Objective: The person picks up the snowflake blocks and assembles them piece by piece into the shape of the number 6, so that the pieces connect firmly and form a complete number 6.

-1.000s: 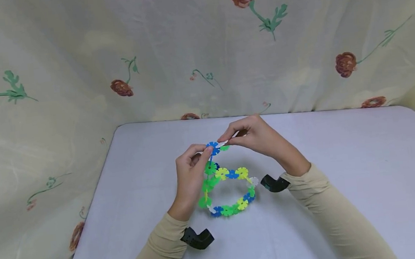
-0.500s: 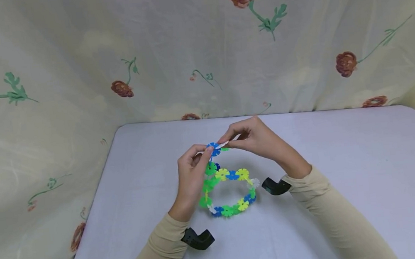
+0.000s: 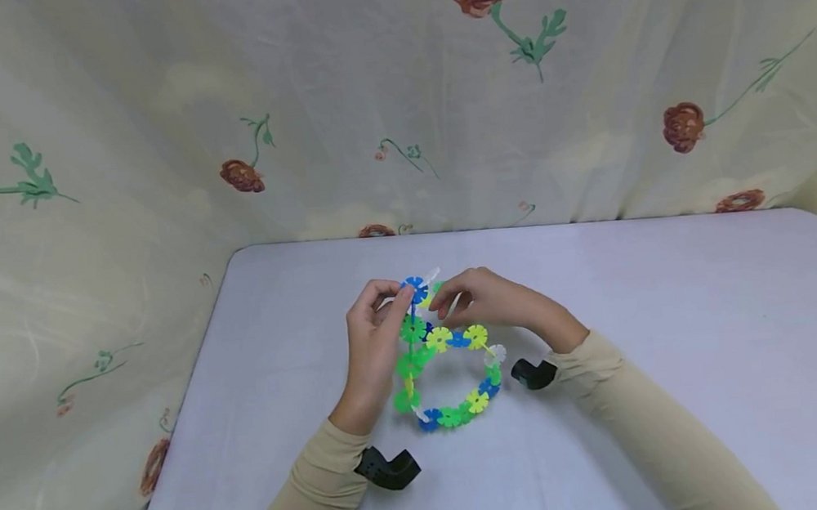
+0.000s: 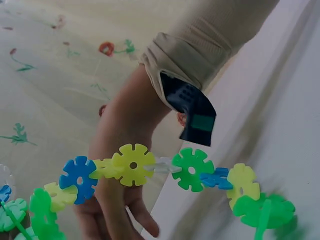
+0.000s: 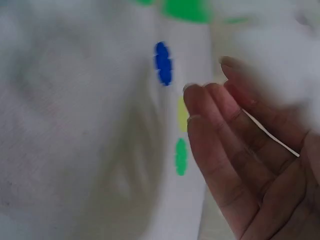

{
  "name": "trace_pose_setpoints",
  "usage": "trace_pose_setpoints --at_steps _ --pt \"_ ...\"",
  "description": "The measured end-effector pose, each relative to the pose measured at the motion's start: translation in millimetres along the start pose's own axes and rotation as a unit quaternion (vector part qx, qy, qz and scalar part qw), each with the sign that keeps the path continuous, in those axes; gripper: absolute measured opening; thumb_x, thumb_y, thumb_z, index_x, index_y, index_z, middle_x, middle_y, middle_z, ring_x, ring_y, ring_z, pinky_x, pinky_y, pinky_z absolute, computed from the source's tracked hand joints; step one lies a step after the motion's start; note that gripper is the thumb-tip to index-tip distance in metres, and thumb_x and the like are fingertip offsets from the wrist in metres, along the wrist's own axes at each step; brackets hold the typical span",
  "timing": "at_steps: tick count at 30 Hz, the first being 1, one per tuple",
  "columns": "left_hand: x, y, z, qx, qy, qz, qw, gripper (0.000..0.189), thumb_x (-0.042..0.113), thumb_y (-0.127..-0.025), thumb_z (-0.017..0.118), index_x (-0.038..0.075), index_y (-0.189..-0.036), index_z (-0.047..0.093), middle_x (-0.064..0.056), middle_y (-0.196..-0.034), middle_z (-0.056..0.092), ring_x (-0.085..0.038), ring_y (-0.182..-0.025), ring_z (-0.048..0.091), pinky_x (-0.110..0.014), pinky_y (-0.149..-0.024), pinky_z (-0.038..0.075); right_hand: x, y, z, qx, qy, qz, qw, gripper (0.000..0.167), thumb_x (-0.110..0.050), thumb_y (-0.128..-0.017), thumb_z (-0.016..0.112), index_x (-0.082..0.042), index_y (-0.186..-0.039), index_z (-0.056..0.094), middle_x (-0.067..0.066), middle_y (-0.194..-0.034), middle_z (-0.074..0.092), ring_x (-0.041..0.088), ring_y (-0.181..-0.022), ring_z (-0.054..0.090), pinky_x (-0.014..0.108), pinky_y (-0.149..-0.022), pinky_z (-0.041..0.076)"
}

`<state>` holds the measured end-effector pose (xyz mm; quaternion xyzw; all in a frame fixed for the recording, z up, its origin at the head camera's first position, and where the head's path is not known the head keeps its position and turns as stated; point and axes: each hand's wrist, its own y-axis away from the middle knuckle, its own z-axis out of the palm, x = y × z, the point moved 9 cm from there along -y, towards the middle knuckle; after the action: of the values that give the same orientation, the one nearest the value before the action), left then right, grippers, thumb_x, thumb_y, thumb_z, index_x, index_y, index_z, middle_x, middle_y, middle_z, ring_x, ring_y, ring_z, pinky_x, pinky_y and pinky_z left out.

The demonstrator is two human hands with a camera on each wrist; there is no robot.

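Observation:
In the head view, my left hand (image 3: 375, 344) pinches a blue notched flower-shaped disc (image 3: 415, 290) between thumb and fingers. A white disc (image 3: 431, 277) sticks out tilted from its upper right. Below it hangs a chain of linked green, yellow, blue and white discs (image 3: 449, 417), forming a loop at or near the tabletop. My right hand (image 3: 490, 300) hovers just right of the upper chain, fingers loosely bent; the right wrist view shows nothing between its fingers (image 5: 215, 165). A yellow disc (image 4: 133, 165) and linked pieces cross in front of that hand in the left wrist view.
A white-covered table (image 3: 684, 360) lies beneath the hands. Behind and to the left hangs a pale curtain (image 3: 319, 91) with printed flowers. Black wrist devices (image 3: 388, 469) project from both sleeves.
My right hand has let go of the white disc and moved down beside the chain. The white disc now points upward from the blue disc. My left hand has barely moved.

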<state>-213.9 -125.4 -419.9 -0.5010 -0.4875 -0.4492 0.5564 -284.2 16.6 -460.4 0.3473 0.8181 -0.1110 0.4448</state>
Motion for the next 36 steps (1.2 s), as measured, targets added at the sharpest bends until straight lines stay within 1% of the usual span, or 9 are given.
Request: trace_pose_setpoints --at_steps 3,6,13,16,21,24,27,30,36 --pt "0.5 -0.4 -0.3 0.000 0.000 0.000 1.0000 0.018 0.021 -0.106 0.060 0.003 -0.110 0.060 -0.009 -0.115 0.064 -0.015 -0.100 0.072 -0.026 -0.088 0.055 10 -8.0 9 -0.017 0.028 0.015 0.9993 0.021 -0.007 -0.096 0.071 -0.004 -0.117 0.075 0.007 -0.108 0.077 0.014 -0.094 0.072 0.030 -0.083 0.062" --pt "0.9 -0.5 0.0 -0.003 -0.001 0.001 1.0000 0.018 0.021 -0.107 0.058 0.003 -0.111 0.060 -0.009 -0.115 0.063 -0.016 -0.100 0.072 -0.026 -0.089 0.056 16 -15.1 15 -0.021 0.054 0.026 0.9980 0.018 -0.008 -0.097 0.070 -0.005 -0.114 0.075 0.006 -0.104 0.077 0.013 -0.089 0.069 0.028 -0.079 0.060" --pt "1.5 -1.8 2.3 -0.014 0.010 0.003 0.9999 0.019 0.020 -0.107 0.058 0.002 -0.112 0.060 -0.010 -0.115 0.064 -0.039 -0.111 0.070 -0.028 -0.090 0.055 16 -27.7 23 -0.029 0.112 0.035 0.9927 0.017 -0.003 -0.097 0.067 -0.004 -0.113 0.074 0.006 -0.095 0.073 0.013 -0.080 0.062 0.024 -0.071 0.053" --pt "2.5 -2.0 3.0 -0.015 0.011 0.003 0.9998 0.019 0.020 -0.107 0.057 0.002 -0.112 0.060 -0.011 -0.115 0.064 -0.041 -0.112 0.069 -0.028 -0.090 0.055 15 -30.4 25 -0.028 0.133 0.040 0.9900 0.016 0.000 -0.097 0.067 -0.003 -0.111 0.073 0.007 -0.095 0.072 0.014 -0.078 0.059 0.024 -0.071 0.051" --pt "2.9 -2.2 3.0 -0.014 0.006 0.002 0.9999 0.019 0.020 -0.107 0.057 0.002 -0.111 0.060 -0.011 -0.115 0.063 -0.041 -0.112 0.070 -0.029 -0.090 0.054 12 -31.9 24 -0.017 0.130 0.040 0.9905 0.009 0.003 -0.095 0.068 -0.002 -0.102 0.072 0.010 -0.098 0.072 0.016 -0.079 0.060 0.027 -0.074 0.054" --pt "2.8 -2.0 2.7 -0.015 0.011 0.002 0.9998 0.019 0.019 -0.107 0.057 0.001 -0.111 0.059 -0.012 -0.115 0.063 -0.045 -0.114 0.068 -0.029 -0.090 0.053 10 -33.4 26 -0.017 0.116 0.031 0.9926 0.012 0.009 -0.093 0.067 0.000 -0.100 0.071 0.012 -0.097 0.073 0.017 -0.080 0.062 0.028 -0.076 0.056" --pt "2.1 -1.8 2.0 -0.015 0.012 0.003 0.9998 0.018 0.018 -0.108 0.057 0.001 -0.111 0.059 -0.011 -0.115 0.063 -0.044 -0.114 0.069 -0.030 -0.092 0.053 9 -35.7 29 -0.025 0.121 0.012 0.9923 0.019 0.014 -0.092 0.064 0.003 -0.105 0.072 0.012 -0.096 0.074 0.016 -0.081 0.065 0.026 -0.076 0.057" --pt "1.0 -2.0 1.2 -0.014 0.010 0.002 0.9999 0.018 0.018 -0.108 0.056 0.001 -0.111 0.059 -0.011 -0.115 0.063 -0.037 -0.113 0.071 -0.032 -0.094 0.053 7 -37.4 32 -0.036 0.134 -0.005 0.9904 0.024 0.016 -0.090 0.064 0.003 -0.109 0.073 0.012 -0.096 0.074 0.015 -0.079 0.062 0.024 -0.074 0.056" --pt "-0.6 -2.5 0.1 -0.014 0.008 -0.002 0.9999 0.018 0.018 -0.108 0.056 0.001 -0.112 0.060 -0.011 -0.116 0.064 -0.025 -0.109 0.072 -0.034 -0.096 0.052 4 -38.2 34 -0.051 0.144 -0.016 0.9881 0.024 0.020 -0.088 0.062 0.001 -0.099 0.071 0.012 -0.097 0.071 0.014 -0.075 0.055 0.021 -0.070 0.050"
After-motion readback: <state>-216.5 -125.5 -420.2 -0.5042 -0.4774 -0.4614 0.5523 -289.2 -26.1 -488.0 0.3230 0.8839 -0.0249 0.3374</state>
